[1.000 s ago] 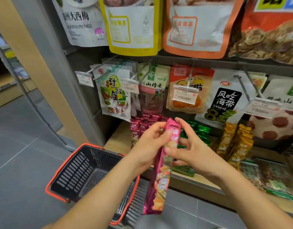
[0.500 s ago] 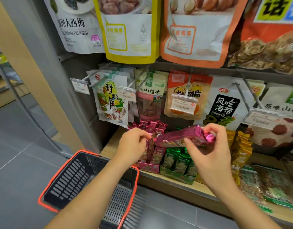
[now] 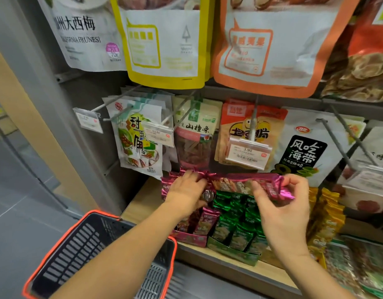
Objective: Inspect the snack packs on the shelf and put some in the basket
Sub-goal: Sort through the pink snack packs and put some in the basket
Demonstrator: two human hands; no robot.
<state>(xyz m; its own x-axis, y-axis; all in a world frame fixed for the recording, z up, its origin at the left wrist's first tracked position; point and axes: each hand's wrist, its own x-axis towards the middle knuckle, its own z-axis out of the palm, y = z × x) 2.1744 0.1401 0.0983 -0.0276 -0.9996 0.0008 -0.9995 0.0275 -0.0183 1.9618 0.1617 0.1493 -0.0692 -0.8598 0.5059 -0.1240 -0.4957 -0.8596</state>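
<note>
The long pink foil snack pack [image 3: 246,184] lies almost horizontal in the middle of the frame, in front of the hanging bags and above the small packs on the wooden shelf [image 3: 143,201]. The right hand [image 3: 283,212] holds its right end: the thumb is under the pack and the fingers curl over the crimped edge, so this grip is closed on the pack. The left hand [image 3: 186,193] is at the left end of the pack, with its fingers on the twisted foil there and over the pink packs behind; I cannot tell if this grip pinches the pack or only touches it.

Below the hands, a pink carton of small pink packs [image 3: 195,227] stands just beside a green carton of small green packs [image 3: 236,234]. To the right of them is a row of yellow packs [image 3: 324,223].

The dark plastic basket with an orange rim [image 3: 82,251] is in the lower left of the frame, under the left forearm, near the shelf edge. Only bare mesh shows in the part I can see.
</note>
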